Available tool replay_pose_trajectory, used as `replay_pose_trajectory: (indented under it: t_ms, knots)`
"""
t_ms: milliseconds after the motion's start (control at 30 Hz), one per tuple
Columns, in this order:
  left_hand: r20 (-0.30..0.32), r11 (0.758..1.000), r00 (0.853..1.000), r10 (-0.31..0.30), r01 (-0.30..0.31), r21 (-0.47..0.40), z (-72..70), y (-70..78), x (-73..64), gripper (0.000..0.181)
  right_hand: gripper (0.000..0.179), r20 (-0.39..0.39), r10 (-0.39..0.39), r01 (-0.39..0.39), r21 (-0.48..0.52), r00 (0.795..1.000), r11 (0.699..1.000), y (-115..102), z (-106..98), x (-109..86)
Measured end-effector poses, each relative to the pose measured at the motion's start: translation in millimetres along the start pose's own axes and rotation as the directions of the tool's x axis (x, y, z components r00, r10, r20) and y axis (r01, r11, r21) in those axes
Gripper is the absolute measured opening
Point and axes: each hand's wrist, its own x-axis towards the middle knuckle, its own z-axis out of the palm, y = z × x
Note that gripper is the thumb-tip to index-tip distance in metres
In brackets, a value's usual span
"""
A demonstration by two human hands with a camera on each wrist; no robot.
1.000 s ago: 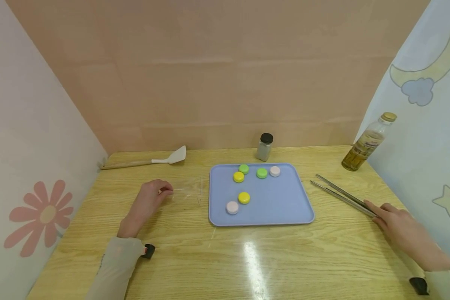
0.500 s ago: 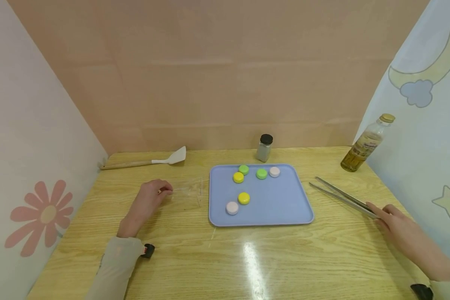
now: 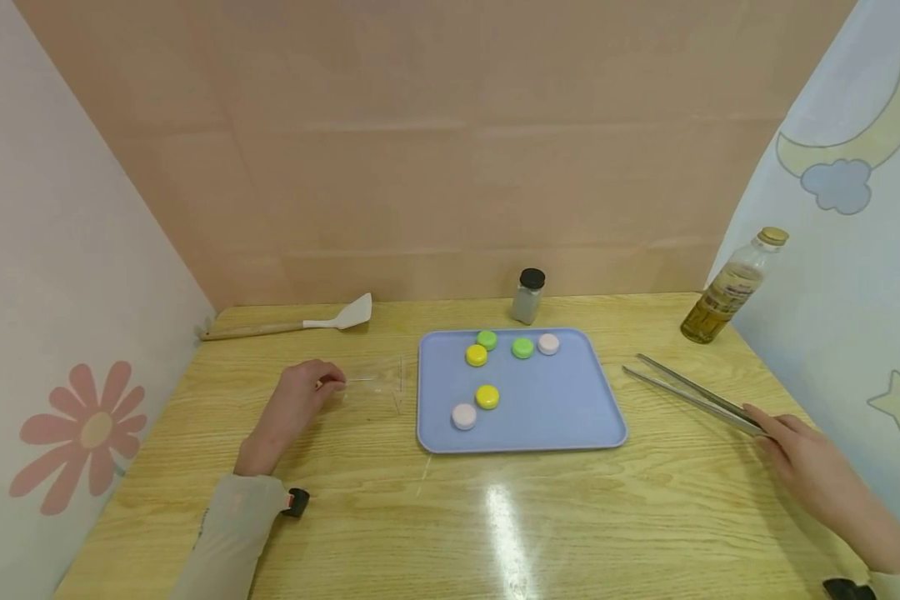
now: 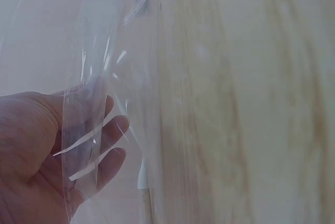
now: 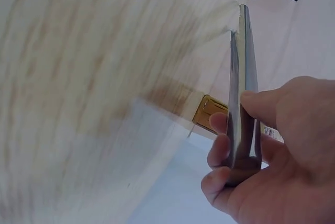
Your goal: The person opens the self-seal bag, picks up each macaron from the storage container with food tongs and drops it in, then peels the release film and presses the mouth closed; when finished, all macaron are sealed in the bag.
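My left hand [image 3: 296, 400] pinches the edge of a clear plastic box [image 3: 375, 385] on the left of the table. In the left wrist view its see-through wall [image 4: 97, 41] lies over part of the fingers. My right hand [image 3: 813, 462] grips metal tongs [image 3: 693, 396] near their closed end, low over the table. Their two arms stand slightly apart and hold nothing. Between the hands lies a blue tray [image 3: 570, 417] with several macaron-like rounds: yellow [image 3: 487, 397], green [image 3: 522, 347] and pale pink [image 3: 464, 416] ones.
Behind the tray stands a small jar with a black lid [image 3: 528, 296]. A spatula [image 3: 292, 325] with a wooden handle lies at the back left. At the back right is a glass bottle [image 3: 731, 287] of amber liquid. Walls enclose the table's back and sides.
My right hand and the tongs have shifted a little, ending slightly further right and lower. The left hand, the clear box and the rounds on the tray keep their places.
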Motion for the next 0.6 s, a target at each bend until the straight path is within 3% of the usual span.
replay_pose_trajectory:
  t_ms: [233, 600]
  knots:
    - [0.0, 1.0, 1.0, -0.004, 0.004, -0.018, 0.6, -0.3, -1.3, 0.004, 0.066, -0.092, -0.047, 0.046, -0.015, 0.995, 0.999, -1.9, 1.4, 2.1]
    - [-0.002, 0.999, 1.0, 0.009, -0.009, -0.034, 0.2, -0.4, -0.5, 0.005, 0.059, -0.098, 0.054, -0.056, -0.019, 0.994, 0.998, -9.7, -2.2, 3.8]
